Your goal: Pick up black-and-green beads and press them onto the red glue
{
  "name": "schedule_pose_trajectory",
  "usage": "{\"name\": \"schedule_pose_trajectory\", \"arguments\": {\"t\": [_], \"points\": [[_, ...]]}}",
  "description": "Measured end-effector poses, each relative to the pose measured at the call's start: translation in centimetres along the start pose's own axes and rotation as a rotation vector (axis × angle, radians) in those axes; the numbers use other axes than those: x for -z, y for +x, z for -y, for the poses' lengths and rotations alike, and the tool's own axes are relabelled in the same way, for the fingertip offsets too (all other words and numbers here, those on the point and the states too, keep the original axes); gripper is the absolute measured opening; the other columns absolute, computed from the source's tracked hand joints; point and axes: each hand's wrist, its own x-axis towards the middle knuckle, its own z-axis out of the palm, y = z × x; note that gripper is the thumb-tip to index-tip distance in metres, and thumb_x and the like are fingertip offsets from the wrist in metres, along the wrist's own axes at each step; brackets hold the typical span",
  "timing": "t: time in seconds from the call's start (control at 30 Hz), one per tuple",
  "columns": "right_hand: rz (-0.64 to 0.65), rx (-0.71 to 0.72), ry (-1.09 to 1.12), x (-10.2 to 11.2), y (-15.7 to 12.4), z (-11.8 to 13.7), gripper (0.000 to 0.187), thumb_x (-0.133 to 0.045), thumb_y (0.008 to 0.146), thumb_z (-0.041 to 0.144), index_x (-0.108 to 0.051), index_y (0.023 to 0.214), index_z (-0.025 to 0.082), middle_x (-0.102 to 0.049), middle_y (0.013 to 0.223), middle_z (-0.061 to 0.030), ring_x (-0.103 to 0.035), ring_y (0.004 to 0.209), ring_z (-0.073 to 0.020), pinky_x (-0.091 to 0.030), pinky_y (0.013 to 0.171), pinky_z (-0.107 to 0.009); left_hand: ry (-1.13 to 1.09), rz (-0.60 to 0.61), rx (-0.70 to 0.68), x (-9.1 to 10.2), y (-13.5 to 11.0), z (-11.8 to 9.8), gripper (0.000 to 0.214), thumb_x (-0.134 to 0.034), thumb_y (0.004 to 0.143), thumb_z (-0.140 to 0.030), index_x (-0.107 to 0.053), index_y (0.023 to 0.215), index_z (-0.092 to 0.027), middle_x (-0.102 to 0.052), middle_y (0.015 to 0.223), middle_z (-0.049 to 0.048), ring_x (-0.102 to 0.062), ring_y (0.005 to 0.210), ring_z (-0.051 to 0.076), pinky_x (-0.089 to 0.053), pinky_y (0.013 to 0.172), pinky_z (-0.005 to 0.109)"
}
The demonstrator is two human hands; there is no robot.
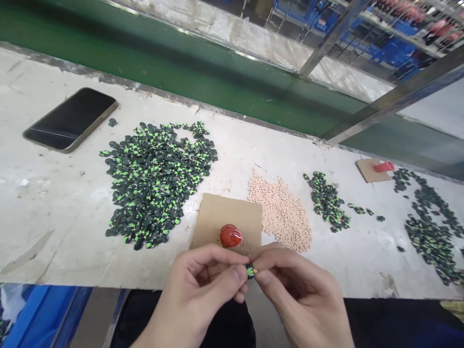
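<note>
My left hand (206, 282) pinches a small dark-green and bright-green piece (250, 271) between thumb and forefinger, just past the table's near edge. From the other side, my right hand (293, 285) is closed at the fingertips, holding a tiny pale bead (255, 271) against the piece. Just beyond my hands lies a cardboard square (212, 212) with a glossy red blob (231, 236) on it. To its right spreads a heap of pale pink beads (281, 210). A large pile of similar green pieces (155, 179) is on the left.
A smartphone (70, 118) lies at the far left. A smaller group of green pieces (328, 200) sits right of the beads. Farther right are a card with a red cap-like item (384, 166) and more pieces (431, 232). A metal post (391, 101) rises behind the table.
</note>
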Motion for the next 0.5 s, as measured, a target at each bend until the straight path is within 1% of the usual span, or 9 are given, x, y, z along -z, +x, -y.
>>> {"name": "schedule_pose_trajectory", "arguments": {"t": [0.07,0.13,0.2,0.3,0.37,0.43,0.5], "points": [[-0.048,0.057,0.036,-0.5,-0.1,-0.1,0.030,-0.071,0.090,0.006,-0.080,0.100,0.032,-0.081,0.093,0.0010,-0.078,0.085,-0.0135,-0.065,0.073,-0.017,-0.080,0.021,0.060,-0.1,0.1,-0.1,0.028,-0.102,0.057,-0.040,-0.085,0.069,-0.021,-0.073,0.057,-0.0029,-0.063,0.056,0.006,-0.050,0.057,0.010],[-0.106,0.129,0.035,-1.1,-0.3,-0.3,0.033,-0.076,0.086,0.005,-0.081,0.105,0.032,-0.082,0.096,-0.0012,-0.078,0.086,-0.0163,-0.066,0.074,-0.022,-0.138,0.048,0.107,-0.1,0.2,0.0,0.030,-0.104,0.053,-0.039,-0.084,0.067,-0.022,-0.075,0.060,-0.0027,-0.062,0.054,0.004,-0.049,0.055,0.010],[-0.163,0.167,0.014,-1.6,-0.5,-0.4,0.038,-0.080,0.082,0.004,-0.082,0.108,0.032,-0.082,0.094,-0.0020,-0.077,0.081,-0.0177,-0.067,0.072,-0.026,-0.154,0.066,0.102,0.0,0.3,0.2,0.030,-0.104,0.054,-0.039,-0.082,0.065,-0.021,-0.073,0.058,-0.0037,-0.059,0.050,0.003,-0.048,0.053,0.010],[-0.230,0.181,0.027,-2.0,-0.5,-0.5,0.045,-0.085,0.078,0.005,-0.081,0.111,0.036,-0.083,0.087,0.0003,-0.076,0.068,-0.0174,-0.067,0.064,-0.028,-0.128,0.060,0.057,0.1,0.3,0.7,0.030,-0.102,0.058,-0.041,-0.081,0.066,-0.021,-0.071,0.056,-0.0047,-0.058,0.048,0.003,-0.045,0.051,0.010],[-0.244,0.195,0.047,-1.9,-0.4,-0.5,0.049,-0.088,0.076,0.005,-0.082,0.111,0.038,-0.083,0.086,0.0011,-0.076,0.064,-0.0181,-0.066,0.060,-0.029,-0.111,0.052,0.038,0.3,0.2,1.0,0.030,-0.101,0.059,-0.042,-0.081,0.067,-0.021,-0.074,0.059,-0.0035,-0.060,0.047,0.003,-0.044,0.051,0.010],[-0.249,0.207,0.051,-1.6,-0.3,-0.3,0.052,-0.089,0.074,0.005,-0.081,0.112,0.039,-0.084,0.087,0.0014,-0.075,0.063,-0.0177,-0.066,0.059,-0.028,-0.101,0.054,0.021,0.4,0.1,1.2,0.031,-0.100,0.060,-0.044,-0.080,0.067,-0.021,-0.076,0.060,-0.0027,-0.061,0.047,0.003,-0.043,0.051,0.010],[-0.209,0.225,0.043,-1.3,-0.1,-0.1,0.051,-0.090,0.074,0.005,-0.082,0.112,0.038,-0.084,0.086,0.0012,-0.076,0.063,-0.0170,-0.067,0.061,-0.028,-0.093,0.054,0.004,0.4,0.0,1.4,0.031,-0.100,0.061,-0.045,-0.080,0.067,-0.022,-0.076,0.059,-0.0033,-0.062,0.047,0.003,-0.043,0.052,0.010]]}}
